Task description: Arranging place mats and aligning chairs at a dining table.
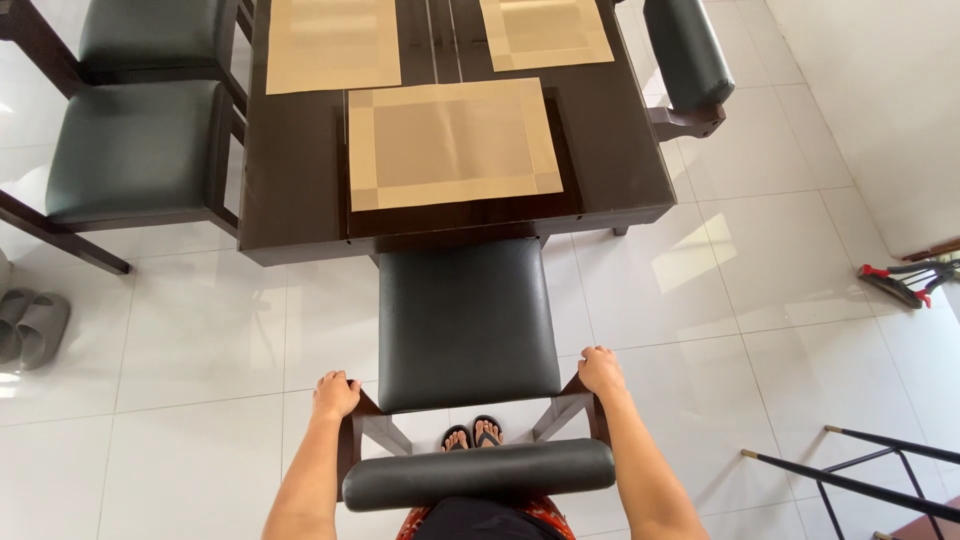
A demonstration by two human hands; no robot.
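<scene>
The left hand (pixel 335 395) is closed around the left post of a dark wooden chair (pixel 468 325), and the right hand (pixel 601 372) is closed around the right post, so both grips hold the chair frame just behind its black padded seat. The chair stands on the white tiled floor (pixel 800 300) at the near edge of the dark bench (pixel 300 190), its seat front tucked slightly under that edge. Its black padded backrest (pixel 478 473) lies across the bottom of the view, between the two forearms. Through the gap between seat and backrest the person's feet in black sandals (pixel 472 437) show on the tiles.

On the bench, a tan placemat (pixel 452 143) lies near the near edge, straight ahead of the chair. Two more placemats lie farther in, one toward the far left (pixel 333 43) and one toward the far right (pixel 545 32).

Two other chairs with black seats (pixel 135 150) stand along the left edge of the bench, and another chair's padded backrest (pixel 688 52) shows at the right edge. A pair of grey slippers (pixel 30 327) lies on the floor at far left. A red and black cleaning tool (pixel 900 283) lies on the floor at right, near the wall, and a thin black metal frame (pixel 860 475) stands at lower right.
</scene>
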